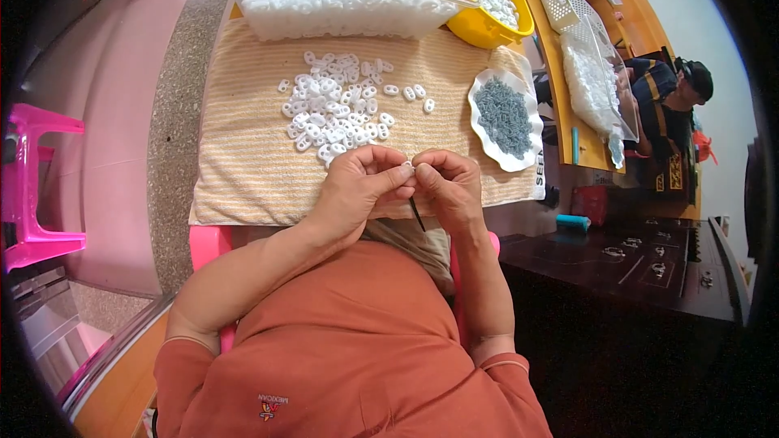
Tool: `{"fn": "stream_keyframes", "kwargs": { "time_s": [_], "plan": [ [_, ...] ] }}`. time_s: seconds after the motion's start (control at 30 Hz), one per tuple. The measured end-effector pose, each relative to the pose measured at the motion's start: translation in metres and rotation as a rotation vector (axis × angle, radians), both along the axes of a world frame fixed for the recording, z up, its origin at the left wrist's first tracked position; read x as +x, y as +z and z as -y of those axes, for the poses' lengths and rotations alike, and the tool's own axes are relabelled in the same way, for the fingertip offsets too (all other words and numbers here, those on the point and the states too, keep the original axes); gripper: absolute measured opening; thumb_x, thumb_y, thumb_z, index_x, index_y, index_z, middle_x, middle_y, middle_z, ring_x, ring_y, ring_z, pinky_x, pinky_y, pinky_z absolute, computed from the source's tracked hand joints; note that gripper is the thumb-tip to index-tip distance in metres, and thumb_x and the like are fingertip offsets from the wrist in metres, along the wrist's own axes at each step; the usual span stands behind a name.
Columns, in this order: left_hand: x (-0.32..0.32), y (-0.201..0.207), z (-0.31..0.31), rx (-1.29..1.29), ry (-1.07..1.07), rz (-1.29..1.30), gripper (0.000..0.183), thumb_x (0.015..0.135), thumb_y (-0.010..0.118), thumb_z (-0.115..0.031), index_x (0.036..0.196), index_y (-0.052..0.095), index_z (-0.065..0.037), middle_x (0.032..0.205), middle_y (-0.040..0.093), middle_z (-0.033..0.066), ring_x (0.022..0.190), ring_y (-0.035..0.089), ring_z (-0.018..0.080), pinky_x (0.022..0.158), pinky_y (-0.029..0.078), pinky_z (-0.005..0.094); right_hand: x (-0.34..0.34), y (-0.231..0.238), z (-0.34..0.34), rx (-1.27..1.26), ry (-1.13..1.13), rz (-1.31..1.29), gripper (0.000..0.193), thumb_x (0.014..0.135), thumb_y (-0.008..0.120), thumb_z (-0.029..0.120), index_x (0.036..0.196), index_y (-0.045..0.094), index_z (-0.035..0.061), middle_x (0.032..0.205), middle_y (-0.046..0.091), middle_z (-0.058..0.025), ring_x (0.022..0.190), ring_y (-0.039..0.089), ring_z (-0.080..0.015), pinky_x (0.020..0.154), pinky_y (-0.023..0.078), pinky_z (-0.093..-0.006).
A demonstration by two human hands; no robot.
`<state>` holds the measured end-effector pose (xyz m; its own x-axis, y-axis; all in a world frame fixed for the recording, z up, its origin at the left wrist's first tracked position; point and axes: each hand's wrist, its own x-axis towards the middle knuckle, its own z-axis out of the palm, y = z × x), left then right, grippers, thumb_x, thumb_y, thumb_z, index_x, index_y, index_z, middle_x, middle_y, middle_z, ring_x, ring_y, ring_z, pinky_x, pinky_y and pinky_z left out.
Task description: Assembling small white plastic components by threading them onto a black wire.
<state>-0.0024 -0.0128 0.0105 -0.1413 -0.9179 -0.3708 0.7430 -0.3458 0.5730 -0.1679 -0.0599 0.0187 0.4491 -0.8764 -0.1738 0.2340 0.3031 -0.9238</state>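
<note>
Two-handed: pinching a tiny white piece (410, 164) between left hand (362, 182) and right hand (450, 184), over the towel (251, 186). Probably at the fiddly finger-work step; next calling for a steady squeeze.

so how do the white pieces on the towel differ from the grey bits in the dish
Size: the white pieces are chunkier; the grey bits are much finer.
Look: the white pieces are pale ovals with holes; the grey bits are bluish, their single shapes hard to make out.
Placing: the white pieces spread loosely over the towel; the grey bits sit heaped in the dish.
Both are loose and numerous.
</note>
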Motion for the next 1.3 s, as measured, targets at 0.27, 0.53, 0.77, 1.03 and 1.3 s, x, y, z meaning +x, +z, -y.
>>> {"fn": "stream_keyframes", "kwargs": {
  "time_s": [0.27,0.53,0.77,1.03,1.3],
  "plan": [
    [0.000,-0.002,0.001,-0.024,-0.020,-0.004,0.013,0.090,0.064,-0.005,0.101,0.059,-0.001,0.091,0.066,0.0062,0.080,0.066,0.0112,0.074,0.058,0.0233,0.000,-0.003,-0.001,0.107,-0.041,0.084,0.012,0.090,0.064,0.005,0.097,0.064,-0.0050,0.083,0.068,-0.0116,0.073,0.065,-0.0152,0.069,0.054,-0.0260],
    [0.000,-0.004,0.001,-0.024,-0.026,0.004,0.014,0.089,0.064,-0.005,0.101,0.059,0.000,0.090,0.066,0.0062,0.079,0.066,0.0105,0.073,0.058,0.0225,0.001,-0.005,-0.001,0.101,-0.029,0.112,0.012,0.090,0.063,0.004,0.098,0.064,-0.0050,0.083,0.068,-0.0114,0.074,0.066,-0.0150,0.069,0.055,-0.0259],
    [0.001,-0.003,0.001,-0.029,-0.034,0.024,0.015,0.089,0.065,-0.006,0.102,0.059,0.000,0.089,0.066,0.0065,0.078,0.066,0.0109,0.073,0.058,0.0232,-0.002,-0.009,0.000,0.056,-0.016,0.073,0.010,0.090,0.063,0.003,0.096,0.064,-0.0053,0.083,0.067,-0.0106,0.073,0.065,-0.0142,0.068,0.055,-0.0256],
    [0.001,-0.002,0.001,-0.014,-0.045,0.031,0.015,0.089,0.064,-0.006,0.102,0.059,0.000,0.091,0.067,0.0074,0.078,0.066,0.0116,0.073,0.058,0.0243,-0.002,-0.004,0.001,0.099,-0.011,0.062,0.009,0.089,0.064,0.002,0.094,0.064,-0.0054,0.082,0.068,-0.0119,0.072,0.066,-0.0152,0.067,0.055,-0.0259],
    [0.001,-0.003,0.002,-0.006,-0.028,0.022,0.016,0.089,0.064,-0.003,0.104,0.060,0.001,0.092,0.067,0.0080,0.080,0.067,0.0122,0.075,0.058,0.0244,-0.001,-0.004,-0.001,0.090,-0.047,-0.020,0.013,0.089,0.065,0.005,0.096,0.064,-0.0052,0.087,0.068,-0.0109,0.074,0.066,-0.0143,0.068,0.055,-0.0256]
  ]
}}
